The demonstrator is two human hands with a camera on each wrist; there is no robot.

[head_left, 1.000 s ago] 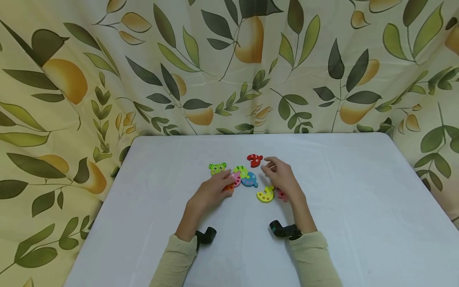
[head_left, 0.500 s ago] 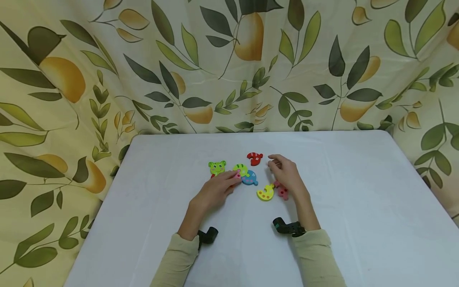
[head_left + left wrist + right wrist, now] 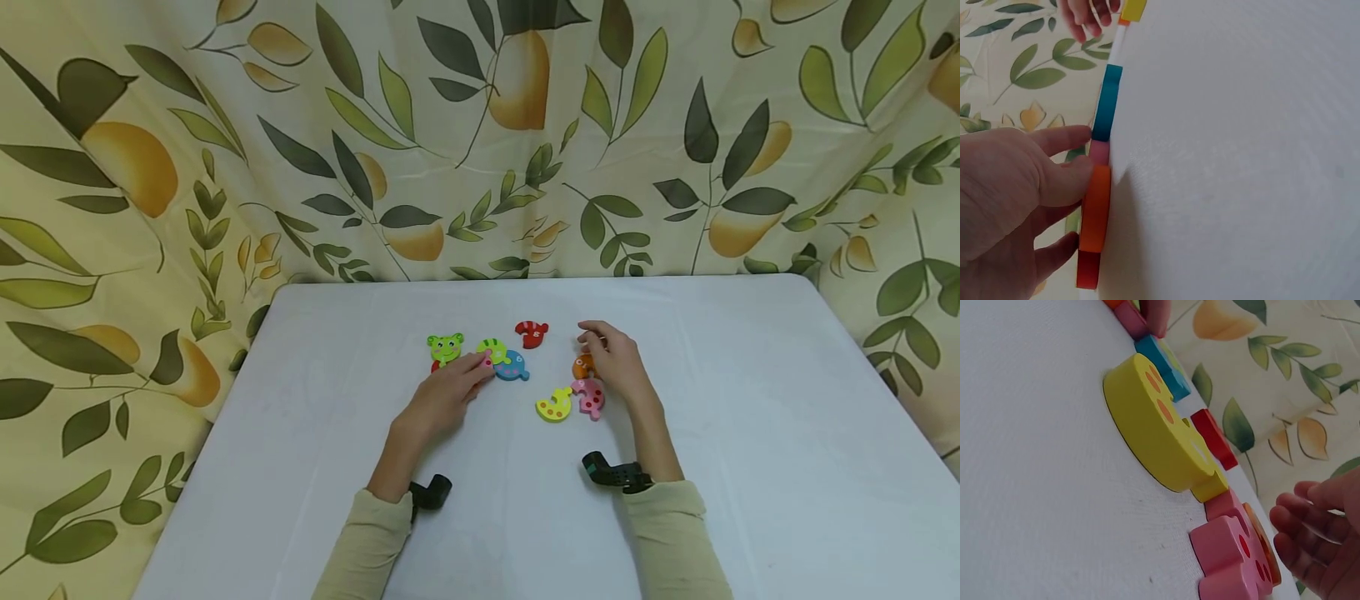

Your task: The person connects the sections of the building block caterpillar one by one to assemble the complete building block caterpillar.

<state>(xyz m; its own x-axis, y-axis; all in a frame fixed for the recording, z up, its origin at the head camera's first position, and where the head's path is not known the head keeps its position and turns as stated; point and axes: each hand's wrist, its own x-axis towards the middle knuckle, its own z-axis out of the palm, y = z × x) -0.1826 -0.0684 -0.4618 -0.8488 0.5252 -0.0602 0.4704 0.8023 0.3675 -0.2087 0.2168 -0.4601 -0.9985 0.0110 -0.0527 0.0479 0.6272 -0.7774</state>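
Observation:
My left hand rests on a joined row of flat puzzle pieces, its fingertips on top and partly covering a pink piece. In the left wrist view the thumb touches an orange piece, beside a red one. A green frog-like head piece is at the row's left end; a green striped piece and a blue piece are at its right. My right hand, holding nothing, hovers with loosely bent fingers beside an orange piece.
A red striped piece lies alone behind the row. To the right, a yellow piece lies beside a pink spotted piece. All lie on a white-covered table, with a leaf-patterned curtain behind it.
My right hand has drawn back to the right, uncovering the orange and pink spotted pieces. The row under my left hand has shifted slightly left along with that hand.

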